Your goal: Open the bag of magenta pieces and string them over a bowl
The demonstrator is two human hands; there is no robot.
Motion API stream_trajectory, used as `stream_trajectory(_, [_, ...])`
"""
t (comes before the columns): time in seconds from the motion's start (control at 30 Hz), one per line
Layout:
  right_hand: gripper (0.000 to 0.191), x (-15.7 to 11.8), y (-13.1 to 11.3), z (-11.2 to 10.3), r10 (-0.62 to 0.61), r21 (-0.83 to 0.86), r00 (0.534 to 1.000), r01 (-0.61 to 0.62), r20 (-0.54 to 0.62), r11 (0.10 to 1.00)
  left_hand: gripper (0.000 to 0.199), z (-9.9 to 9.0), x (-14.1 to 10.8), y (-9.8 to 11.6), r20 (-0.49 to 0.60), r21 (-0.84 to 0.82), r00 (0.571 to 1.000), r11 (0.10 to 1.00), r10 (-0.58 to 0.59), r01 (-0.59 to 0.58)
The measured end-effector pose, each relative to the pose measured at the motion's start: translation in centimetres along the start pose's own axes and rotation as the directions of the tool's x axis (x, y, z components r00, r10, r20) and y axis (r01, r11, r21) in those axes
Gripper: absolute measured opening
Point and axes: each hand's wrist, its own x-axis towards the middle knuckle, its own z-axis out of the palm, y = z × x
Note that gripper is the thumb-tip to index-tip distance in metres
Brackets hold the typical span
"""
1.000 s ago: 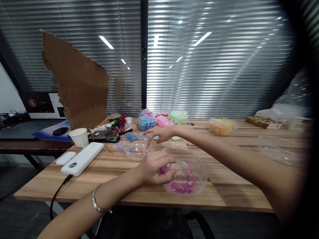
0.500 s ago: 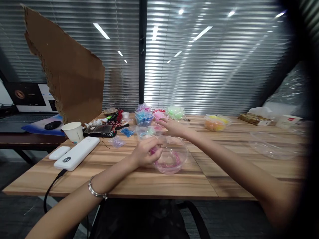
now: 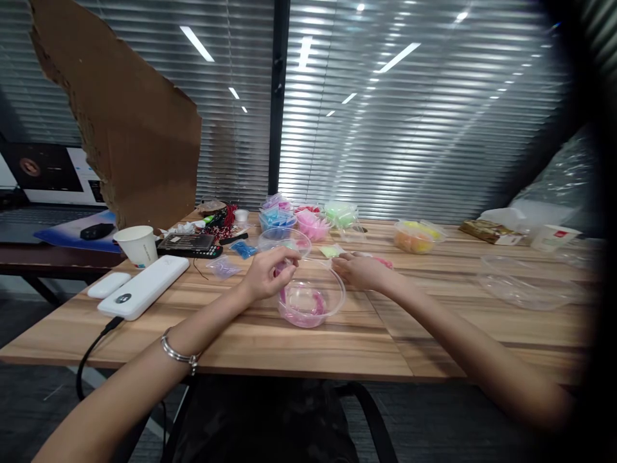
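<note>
A clear plastic bowl (image 3: 313,315) with pink material in the bottom stands in front of me. My left hand (image 3: 270,273) is closed at its left rim, thumb and fingers pinching there. Beside the right rim, my right hand (image 3: 359,270) is low over the table with fingers stretched out to the left; its fingertips are partly hidden. A pale green packet (image 3: 331,251) lies just beyond those fingertips. Part of a pink packet (image 3: 384,262) shows behind the right hand. Directly behind the bowl is another clear tub (image 3: 284,236).
Tubs of blue packets (image 3: 277,220), pink packets (image 3: 312,225) and green packets (image 3: 341,215) line the back. A yellow-orange tub (image 3: 418,236) sits right of them. A paper cup (image 3: 137,245) and white power bank (image 3: 144,286) are at left; clear lids (image 3: 525,283) lie at right.
My right hand has drawn back from the pink packets tub to beside the bowl. The bowl and my left hand have shifted left and slightly away. The view has tilted a little.
</note>
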Motion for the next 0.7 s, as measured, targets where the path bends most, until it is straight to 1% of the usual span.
stream_trajectory(0.07, [0.027,0.2,-0.9,-1.1,0.027,-0.005,0.998,-0.028,-0.051,1.000,0.028,-0.1,0.0,-0.2,-0.012,0.007,1.000,1.000,-0.015,0.015])
stream_trajectory(0.1, [0.029,0.4,-1.5,-2.0,0.017,0.019,0.995,-0.015,-0.100,1.000,0.028,-0.2,0.1,-0.3,-0.018,0.006,1.000,1.000,-0.018,0.019])
stream_trajectory(0.13, [0.031,0.6,-2.3,-3.0,-0.024,0.078,0.989,0.036,-0.146,0.996,0.028,-0.3,0.1,-0.3,-0.024,0.002,1.000,1.000,-0.018,0.018])
stream_trajectory(0.17, [0.032,0.8,-3.2,-4.1,-0.084,0.159,0.981,0.113,-0.175,0.981,0.028,-0.3,0.2,-0.4,-0.029,-0.002,0.999,1.000,-0.017,0.017])
stream_trajectory(0.2, [0.032,1.0,-4.2,-5.0,-0.147,0.239,0.974,0.186,-0.170,0.953,0.028,-0.4,0.2,-0.4,-0.031,-0.005,0.999,1.000,-0.019,0.019])
stream_trajectory(0.23, [0.029,1.1,-5.3,-5.8,-0.214,0.308,0.967,0.248,-0.138,0.919,0.029,-0.4,0.3,-0.4,-0.032,-0.006,0.999,1.000,-0.027,0.026])
stream_trajectory(0.27, [0.027,1.1,-6.4,-6.3,-0.290,0.368,0.956,0.289,-0.056,0.884,0.030,-0.5,0.3,-0.4,-0.035,-0.006,0.999,0.999,-0.034,0.034])
stream_trajectory(0.3, [0.027,1.2,-7.4,-6.5,-0.379,0.421,0.922,0.316,0.075,0.850,0.031,-0.5,0.3,-0.5,-0.042,-0.006,0.998,0.999,-0.039,0.039])
stream_trajectory(0.33, [0.028,1.2,-8.3,-6.4,-0.452,0.455,0.870,0.327,0.198,0.828,0.032,-0.5,0.3,-0.5,-0.052,-0.008,0.998,0.999,-0.043,0.042])
stream_trajectory(0.37, [0.032,1.3,-9.1,-6.0,-0.495,0.459,0.824,0.340,0.276,0.821,0.033,-0.5,0.3,-0.6,-0.063,-0.012,0.997,0.999,-0.042,0.041])
stream_trajectory(0.4, [0.040,1.4,-9.8,-5.3,-0.499,0.445,0.809,0.340,0.310,0.828,0.034,-0.4,0.2,-0.6,-0.072,-0.017,0.997,0.999,-0.037,0.036])
stream_trajectory(0.5, [0.059,2.1,-11.2,-3.0,-0.395,0.319,0.863,0.295,0.316,0.900,0.034,-0.3,0.0,-0.8,-0.059,-0.019,0.998,1.000,-0.020,0.019])
stream_trajectory(0.57, [0.064,2.6,-11.6,-1.8,-0.398,0.268,0.851,0.318,0.341,0.910,0.034,-0.2,-0.1,-0.9,-0.044,-0.011,0.999,1.000,-0.014,0.013])
stream_trajectory(0.6, [0.064,2.9,-11.7,-1.4,-0.420,0.251,0.839,0.348,0.348,0.903,0.034,-0.2,-0.1,-1.0,-0.047,-0.008,0.999,1.000,-0.014,0.013])
stream_trajectory(0.67, [0.058,3.1,-11.8,-1.0,-0.481,0.225,0.813,0.427,0.329,0.876,0.034,-0.2,-0.1,-1.0,-0.062,-0.010,0.998,1.000,-0.026,0.025])
stream_trajectory(0.7, [0.051,3.1,-11.8,-1.0,-0.508,0.206,0.805,0.465,0.307,0.861,0.034,-0.2,0.0,-1.0,-0.065,-0.017,0.997,0.999,-0.039,0.038])
